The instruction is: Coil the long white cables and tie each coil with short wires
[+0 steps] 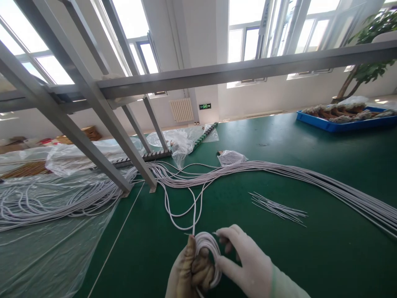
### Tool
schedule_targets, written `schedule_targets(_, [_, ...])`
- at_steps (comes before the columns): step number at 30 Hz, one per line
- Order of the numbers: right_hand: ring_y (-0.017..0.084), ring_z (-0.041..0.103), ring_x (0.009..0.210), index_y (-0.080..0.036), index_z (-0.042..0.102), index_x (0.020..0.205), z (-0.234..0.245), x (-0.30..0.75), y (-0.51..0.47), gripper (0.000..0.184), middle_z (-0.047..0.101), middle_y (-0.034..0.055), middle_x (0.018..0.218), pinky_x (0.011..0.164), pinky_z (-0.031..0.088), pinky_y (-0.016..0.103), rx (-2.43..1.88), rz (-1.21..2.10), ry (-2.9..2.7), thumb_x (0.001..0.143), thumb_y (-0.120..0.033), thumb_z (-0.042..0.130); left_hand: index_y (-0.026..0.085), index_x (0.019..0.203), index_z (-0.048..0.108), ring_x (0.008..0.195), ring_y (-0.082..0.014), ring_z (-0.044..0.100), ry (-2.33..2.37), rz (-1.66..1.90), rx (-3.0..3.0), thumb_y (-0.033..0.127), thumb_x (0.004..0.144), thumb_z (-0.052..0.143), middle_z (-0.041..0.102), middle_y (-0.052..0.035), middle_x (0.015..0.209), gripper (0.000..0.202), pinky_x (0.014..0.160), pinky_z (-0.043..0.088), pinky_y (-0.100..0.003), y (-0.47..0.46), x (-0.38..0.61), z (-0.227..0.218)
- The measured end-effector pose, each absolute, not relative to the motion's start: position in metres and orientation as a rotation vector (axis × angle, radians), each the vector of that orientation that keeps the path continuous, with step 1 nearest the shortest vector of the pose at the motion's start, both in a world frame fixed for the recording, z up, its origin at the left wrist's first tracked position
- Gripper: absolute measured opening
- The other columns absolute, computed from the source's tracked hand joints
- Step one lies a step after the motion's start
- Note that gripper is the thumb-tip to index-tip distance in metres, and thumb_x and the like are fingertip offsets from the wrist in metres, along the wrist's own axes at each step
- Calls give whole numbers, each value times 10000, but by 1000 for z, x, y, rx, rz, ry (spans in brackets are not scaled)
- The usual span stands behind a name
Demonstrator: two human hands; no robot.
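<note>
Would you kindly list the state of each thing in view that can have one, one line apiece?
Left hand: gloved, closed around the wire coil.
Right hand: gloved, fingers pinching the coil's rim.
Wire coil: wound into loops, free end trailing onto the table.
Long wire bundle: laid out flat across the green table.
Short wire pieces: lying loose.
Blue tray: filled.

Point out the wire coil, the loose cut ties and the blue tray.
wire coil (207,244): head view, top arc of the white loops held between both hands.
cut ties (279,208): head view, middle of the thin loose strands on the green table.
blue tray (322,124): head view, its front wall.
</note>
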State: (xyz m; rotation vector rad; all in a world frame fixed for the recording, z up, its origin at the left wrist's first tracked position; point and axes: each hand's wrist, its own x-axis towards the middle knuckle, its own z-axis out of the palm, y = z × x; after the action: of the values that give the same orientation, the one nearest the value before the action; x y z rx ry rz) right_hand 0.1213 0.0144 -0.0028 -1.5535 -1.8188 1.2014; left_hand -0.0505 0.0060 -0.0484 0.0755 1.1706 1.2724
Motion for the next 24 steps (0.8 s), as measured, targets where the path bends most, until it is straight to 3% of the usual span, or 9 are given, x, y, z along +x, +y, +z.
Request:
schedule_targets(5, [283,666,1070,-271,660,1278,9,115,21,332,697,48,1172,920,553,431,-1472,1344,-1764,965,-374,632,188,1101,721,885,-274,804,1179,1181,95,192,869,792,815,-84,952,242,740,649,-346,1,-41,-30])
schedule_targets(8, [290,684,1045,-240,634,1296,-2,110,18,335,712,77,1154,904,561,443,-1465,1370,-1722,1023,-413,546,167,1024,725,653,-217,752,1131,1113,132,289,878,809,760,-35,737,208,609,598,-291,4,-40,-24])
schedule_targets(10, [294,689,1055,-220,613,1322,-9,107,16,383,710,100,1176,922,564,451,-1453,1373,-1679,1051,-458,485,157,988,720,460,-170,630,1109,1040,175,385,855,831,633,34,549,286,488,524,-262,7,-38,-23])
schedule_targets(12, [302,683,1102,-211,586,1375,-12,105,15,441,701,112,1230,964,558,464,-1438,1376,-1644,1054,-485,459,152,962,714,381,-145,545,1128,1023,195,446,849,827,549,66,479,335,439,484,-254,10,-34,-21])
schedule_targets(17, [321,605,1300,-178,483,1513,-19,98,13,611,628,136,1426,1079,507,446,-1517,1395,-1501,1015,-531,507,178,953,703,635,-209,739,1236,1205,90,373,945,730,716,-30,680,197,647,637,-325,20,-23,-9])
schedule_targets(20, [322,653,1223,-196,407,1582,-34,94,1,776,644,139,1403,979,553,401,-1639,1434,-1525,928,-527,663,169,963,690,641,-195,745,1312,1263,18,335,997,654,766,-73,790,174,574,626,-294,28,-25,2])
schedule_targets(22, [286,723,1018,-259,575,1453,-45,96,-6,614,750,72,1142,847,570,349,-1645,1594,-1731,886,-434,730,155,930,672,574,-163,710,1351,1309,-26,298,1035,584,744,-60,748,198,502,586,-254,32,-29,11])
schedule_targets(24, [236,715,876,-283,734,1177,-51,105,-6,267,742,20,947,779,545,311,-1555,1585,-2047,926,-363,688,150,880,651,496,-126,651,1372,1329,-50,261,1055,536,687,-19,663,237,462,546,-220,35,-35,21])
